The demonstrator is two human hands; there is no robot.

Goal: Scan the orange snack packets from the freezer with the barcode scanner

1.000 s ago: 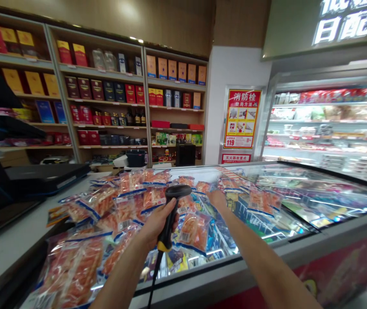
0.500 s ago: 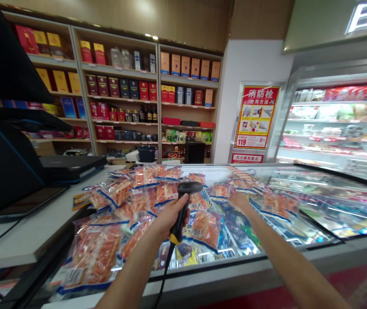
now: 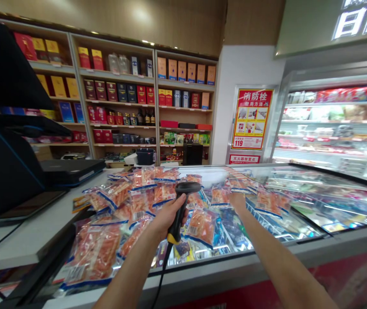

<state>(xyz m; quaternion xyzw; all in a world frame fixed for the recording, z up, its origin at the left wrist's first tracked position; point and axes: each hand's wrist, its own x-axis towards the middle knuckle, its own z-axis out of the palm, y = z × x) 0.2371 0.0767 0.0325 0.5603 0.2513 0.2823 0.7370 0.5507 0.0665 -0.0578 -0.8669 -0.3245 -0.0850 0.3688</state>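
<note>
My left hand (image 3: 169,215) is wrapped round the handle of a black and yellow barcode scanner (image 3: 178,219), its head tilted up and its cord hanging down. Under and around it lie several clear packs of orange-pink strips with blue edges, such as the pack (image 3: 202,225) just right of the scanner. My right hand (image 3: 236,200) reaches away over the glass and meets the packs there. Its fingers are blurred and hidden, so a grip cannot be made out. Nearest to it are a pack (image 3: 220,196) on its left and a blurred pack (image 3: 239,183) beyond.
The packs lie on a glass-topped freezer (image 3: 251,253) with goods showing below. On the left, a dark checkout terminal (image 3: 6,159) stands on a white counter (image 3: 19,240). Shelves of boxes (image 3: 119,92) line the back wall, and a lit chiller (image 3: 328,124) stands right.
The view has shifted slightly, moving the scene a little left. My left hand still holds the scanner in much the same place, and my right hand stays among the far packs.
</note>
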